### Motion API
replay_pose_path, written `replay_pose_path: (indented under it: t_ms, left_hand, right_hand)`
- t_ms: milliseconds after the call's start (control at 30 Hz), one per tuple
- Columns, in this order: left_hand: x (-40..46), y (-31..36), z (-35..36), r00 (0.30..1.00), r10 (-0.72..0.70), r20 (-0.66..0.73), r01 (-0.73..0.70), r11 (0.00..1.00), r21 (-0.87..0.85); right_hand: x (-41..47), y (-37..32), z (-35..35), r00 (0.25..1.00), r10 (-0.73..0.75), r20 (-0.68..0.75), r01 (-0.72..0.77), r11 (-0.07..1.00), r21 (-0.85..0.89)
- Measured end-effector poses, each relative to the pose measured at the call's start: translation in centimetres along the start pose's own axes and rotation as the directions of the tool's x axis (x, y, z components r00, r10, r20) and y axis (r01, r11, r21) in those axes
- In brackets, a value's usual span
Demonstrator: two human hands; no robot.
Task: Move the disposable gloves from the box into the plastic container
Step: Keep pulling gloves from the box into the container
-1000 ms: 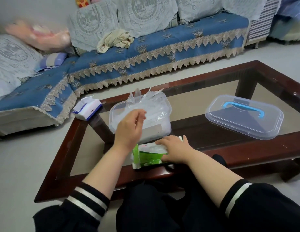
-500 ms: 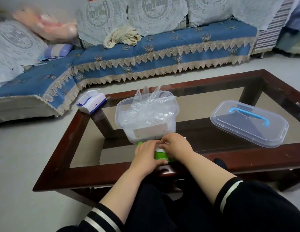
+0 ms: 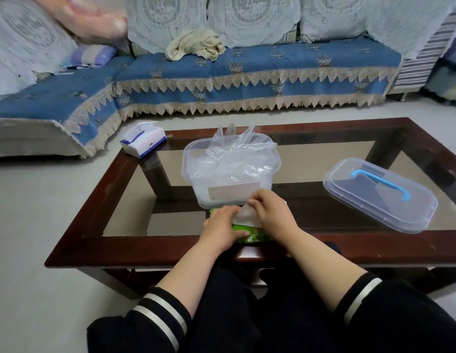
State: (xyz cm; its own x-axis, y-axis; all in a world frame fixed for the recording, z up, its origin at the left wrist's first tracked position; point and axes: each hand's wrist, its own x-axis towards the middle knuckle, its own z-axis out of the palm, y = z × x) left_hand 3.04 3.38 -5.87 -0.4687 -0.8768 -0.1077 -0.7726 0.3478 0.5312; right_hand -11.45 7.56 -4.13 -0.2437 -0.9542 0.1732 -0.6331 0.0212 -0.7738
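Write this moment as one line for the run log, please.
left hand: holds green box | right hand: pinches glove | plastic container: open, gloves inside | lid: apart, right

No text is legible: the plastic container's (image 3: 232,179) label and the green box (image 3: 247,234) print stay unreadable.
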Motion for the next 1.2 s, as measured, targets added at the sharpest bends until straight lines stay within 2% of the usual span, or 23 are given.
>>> replay_pose_path:
  t_ms: [133,234,501,701,934,1101,1201]
  left_hand:
    - [0.1,0.1,0.0,1.0,-0.02,-0.013,0.019,0.999,-0.036]
    - [0.2,0.3,-0.1,0.999,-0.032,-0.023,0.03,0.997,-0.067]
    - [0.3,0.6,0.0,1.0,0.018,-0.011,-0.019,0.995,-0.093]
    - [0.4,0.8,0.6,0.994,0.1,-0.034,-0.1,0.995,-0.012]
    - [0.4,1.6,1.1,0.995,0.101,-0.017,-0.097,0.985,0.14]
    - [0.4,1.9,1.4,0.989,0.151,0.008,-0.147,0.947,0.287]
    - [0.6,2.0,1.7,0.98,0.197,0.042,-0.2,0.924,0.327]
  right_hand:
    - [0.0,-0.4,-0.8,0.979,0.013,-0.203,0.018,0.988,0.153]
    - [-0.3,-1.0,-1.6,0.957,0.004,-0.289,0.065,0.971,0.229]
    - [-0.4,-1.9,-1.9,0.943,0.016,-0.332,0.102,0.937,0.335]
    - [-0.5,-2.4,-1.6,0.943,0.028,-0.333,0.109,0.917,0.384]
    - [-0.4,-2.7,-0.9,0.953,0.016,-0.303,0.102,0.924,0.368]
    - [-0.6,-3.7,-1.5,0.928,-0.044,-0.37,0.174,0.929,0.325]
    - [0.3,-6.1,-3.4,0.871,-0.118,-0.477,0.299,0.898,0.324]
